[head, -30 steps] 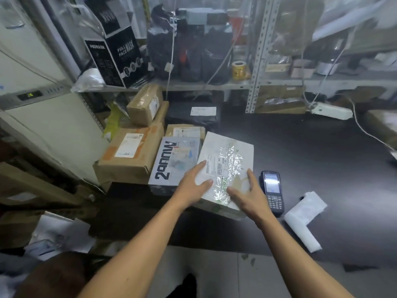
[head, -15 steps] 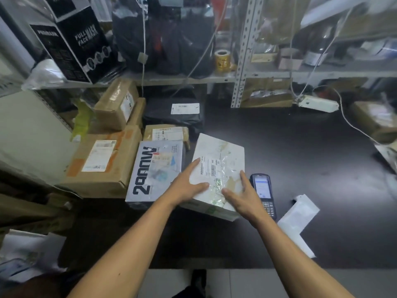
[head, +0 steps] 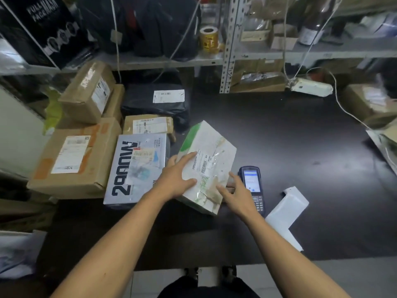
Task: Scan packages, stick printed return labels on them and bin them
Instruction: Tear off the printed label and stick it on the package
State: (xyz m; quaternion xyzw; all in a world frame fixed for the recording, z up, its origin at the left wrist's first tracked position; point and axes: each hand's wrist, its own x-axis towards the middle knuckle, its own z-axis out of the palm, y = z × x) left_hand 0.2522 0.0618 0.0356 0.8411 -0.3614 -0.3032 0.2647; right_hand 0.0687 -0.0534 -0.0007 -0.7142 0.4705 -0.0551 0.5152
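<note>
L hand (head: 176, 179) flat on top of white tape-wrapped parcel w/ green edge (head: 211, 160), fingers straight | R hand (head: 237, 193) fingers spread, touching parcel's near-right corner | parcel tilted on black tabletop (head: 300, 136), betw grey printed box (head: 137, 168) & dark handheld scanner (head: 252, 183)

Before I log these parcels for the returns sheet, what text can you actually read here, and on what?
"FULL FACE MASK": black carton on the shelf, seen tilted.
"2900W" (roughly, printed sideways): grey printed box.
Shipping labels on the white taped package, brown cardboard boxes and black poly mailer: too small to read.
Handheld scanner screen: blurred.
</note>
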